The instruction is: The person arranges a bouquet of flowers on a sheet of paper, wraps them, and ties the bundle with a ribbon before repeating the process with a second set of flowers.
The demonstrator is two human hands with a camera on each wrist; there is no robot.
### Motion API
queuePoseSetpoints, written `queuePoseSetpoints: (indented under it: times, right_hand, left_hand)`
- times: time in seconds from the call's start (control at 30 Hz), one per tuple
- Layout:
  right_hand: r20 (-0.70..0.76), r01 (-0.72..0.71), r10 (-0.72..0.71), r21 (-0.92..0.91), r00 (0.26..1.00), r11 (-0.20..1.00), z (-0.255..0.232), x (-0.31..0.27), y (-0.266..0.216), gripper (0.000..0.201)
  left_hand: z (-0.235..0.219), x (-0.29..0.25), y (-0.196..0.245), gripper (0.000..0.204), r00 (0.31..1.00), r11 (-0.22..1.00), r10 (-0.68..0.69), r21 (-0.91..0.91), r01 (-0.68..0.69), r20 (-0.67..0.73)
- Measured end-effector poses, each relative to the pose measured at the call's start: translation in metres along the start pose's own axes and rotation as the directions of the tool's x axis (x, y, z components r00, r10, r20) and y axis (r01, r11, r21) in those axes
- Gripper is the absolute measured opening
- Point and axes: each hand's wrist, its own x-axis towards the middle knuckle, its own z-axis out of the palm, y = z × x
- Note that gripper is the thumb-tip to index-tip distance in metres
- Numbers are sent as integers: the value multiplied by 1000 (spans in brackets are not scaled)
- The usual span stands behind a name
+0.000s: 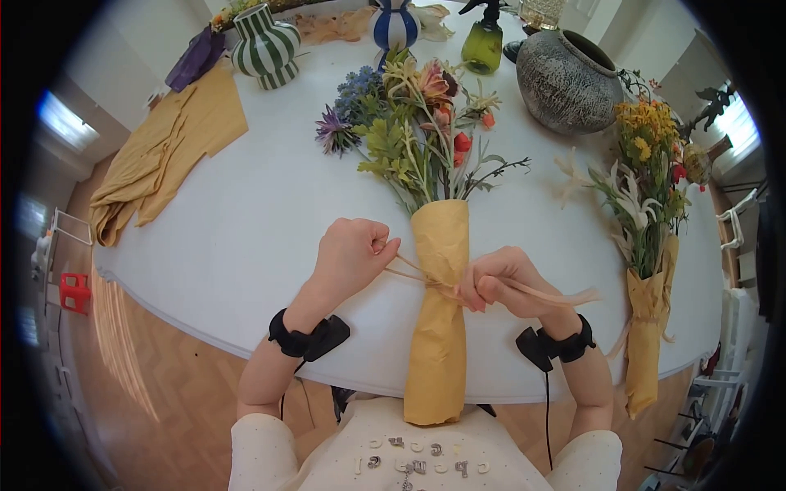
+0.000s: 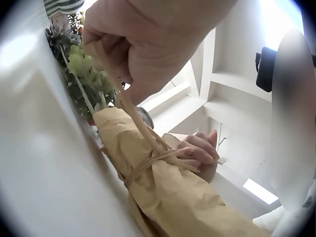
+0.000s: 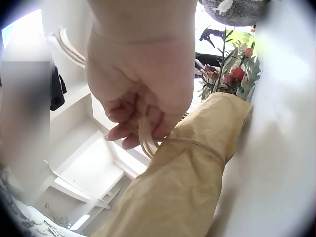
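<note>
A bouquet [image 1: 426, 123] wrapped in tan kraft paper [image 1: 438, 352] lies on the white table, its stem end at the near edge. Raffia ribbon [image 2: 143, 165] runs around the wrap's middle. My left hand [image 1: 352, 254] grips one ribbon end, stretched taut up and left of the wrap. At the wrap's right side my right hand [image 1: 508, 278] pinches the other ribbon end, whose loose tail hangs out to the right. In the right wrist view, the ribbon strands [image 3: 145, 138] pass between the curled fingers close beside the paper.
A second wrapped bouquet [image 1: 647, 196] lies at the right. Across the back stand a striped green vase [image 1: 266, 49], a blue-and-white vase [image 1: 395, 29], a green spray bottle [image 1: 483, 45] and a grey pot [image 1: 569, 82]. Folded tan paper [image 1: 172, 147] covers the left side.
</note>
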Motion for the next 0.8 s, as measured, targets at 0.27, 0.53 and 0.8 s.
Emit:
queuePoseSetpoints:
  times: [0.27, 0.53, 0.8]
  right_hand:
    - [-231, -203, 162, -167, 959, 965, 14, -1, 14, 13]
    - [-131, -111, 20, -729, 991, 676, 46, 12, 6, 16]
    - [-442, -391, 204, -389, 874, 834, 47, 13, -3, 8]
  left_hand:
    - [-63, -16, -15, 46, 912, 674, -36, -663, 324, 409]
    - [-77, -24, 91, 32, 800, -160, 578, -984, -80, -159]
    - [-21, -2, 56, 21, 950, 958, 287, -66, -280, 125]
